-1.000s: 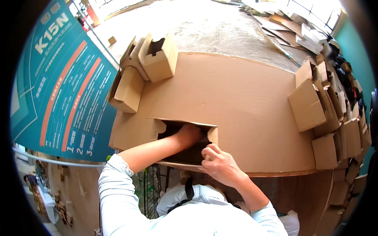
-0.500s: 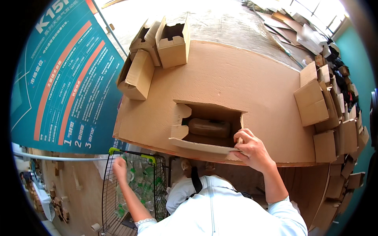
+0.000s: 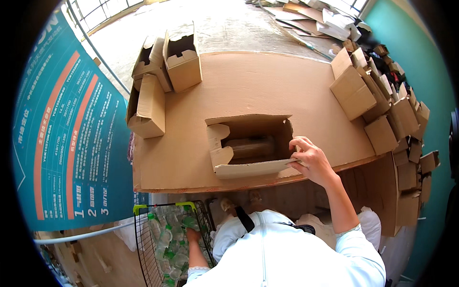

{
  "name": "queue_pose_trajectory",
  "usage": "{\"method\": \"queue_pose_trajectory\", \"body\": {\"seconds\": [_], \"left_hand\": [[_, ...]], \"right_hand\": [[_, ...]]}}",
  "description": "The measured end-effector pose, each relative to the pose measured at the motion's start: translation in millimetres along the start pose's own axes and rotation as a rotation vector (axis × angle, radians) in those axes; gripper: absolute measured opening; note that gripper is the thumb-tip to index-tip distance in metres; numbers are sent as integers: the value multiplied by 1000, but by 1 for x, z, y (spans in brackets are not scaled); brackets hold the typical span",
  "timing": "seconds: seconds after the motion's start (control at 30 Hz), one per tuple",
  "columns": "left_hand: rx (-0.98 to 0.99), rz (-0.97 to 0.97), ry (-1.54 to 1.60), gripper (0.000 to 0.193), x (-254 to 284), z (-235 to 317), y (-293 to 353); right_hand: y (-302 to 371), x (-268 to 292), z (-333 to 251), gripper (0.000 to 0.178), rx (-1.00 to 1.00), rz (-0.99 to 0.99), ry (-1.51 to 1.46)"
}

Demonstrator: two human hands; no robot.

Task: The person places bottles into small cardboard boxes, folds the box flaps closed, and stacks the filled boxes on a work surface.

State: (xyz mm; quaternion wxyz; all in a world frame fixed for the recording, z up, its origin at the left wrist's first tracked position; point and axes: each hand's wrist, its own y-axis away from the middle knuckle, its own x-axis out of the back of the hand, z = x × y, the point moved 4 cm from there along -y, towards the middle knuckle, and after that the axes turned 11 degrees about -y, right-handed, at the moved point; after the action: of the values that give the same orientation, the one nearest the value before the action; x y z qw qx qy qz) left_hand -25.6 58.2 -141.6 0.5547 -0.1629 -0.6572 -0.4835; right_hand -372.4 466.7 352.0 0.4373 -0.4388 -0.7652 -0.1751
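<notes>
On the cardboard-covered table stands an open cardboard box (image 3: 251, 168), its flaps folded outward. A clear plastic bottle (image 3: 249, 147) lies on its side inside it, partly in shadow. My right hand (image 3: 310, 159) grips the box's right end near the front flap, thumb and fingers closed over the edge. Below the table's front edge, my left hand (image 3: 193, 235) is down in a black wire cart (image 3: 141, 239) with green corner pieces. Several clear plastic bottles (image 3: 167, 234) with green caps fill the cart. One bottle touches my left fingertips; whether they close on it is hidden.
Three open cardboard boxes (image 3: 187, 71) stand at the table's (image 3: 267, 81) far left. More boxes (image 3: 354, 93) lean at its right edge, with a pile (image 3: 406, 117) beyond by the teal wall. A large teal printed banner (image 3: 62, 143) rises at the left.
My left hand has moved from above the cart's left side down among the bottles on its right. My right hand stays at the box's right end. The view has shifted.
</notes>
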Motion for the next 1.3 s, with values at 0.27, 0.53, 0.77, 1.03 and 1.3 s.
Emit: {"method": "queue_pose_trajectory", "body": {"seconds": [0.27,0.53,0.77,1.03,1.3], "left_hand": [[17,-71,241,37,19,23,44],[104,128,30,49,109,20,110],[270,597,-169,38,354,27,134],[-27,1371,562,29,542,140,161],[-699,733,569,30,574,381,105]], "right_hand": [[5,-4,1,18,18,98,1],[3,-3,6,18,47,84,-28],[3,-1,11,17,106,19,-37],[5,-2,14,18,206,28,-47],[16,-1,29,19,151,152,-152]]}}
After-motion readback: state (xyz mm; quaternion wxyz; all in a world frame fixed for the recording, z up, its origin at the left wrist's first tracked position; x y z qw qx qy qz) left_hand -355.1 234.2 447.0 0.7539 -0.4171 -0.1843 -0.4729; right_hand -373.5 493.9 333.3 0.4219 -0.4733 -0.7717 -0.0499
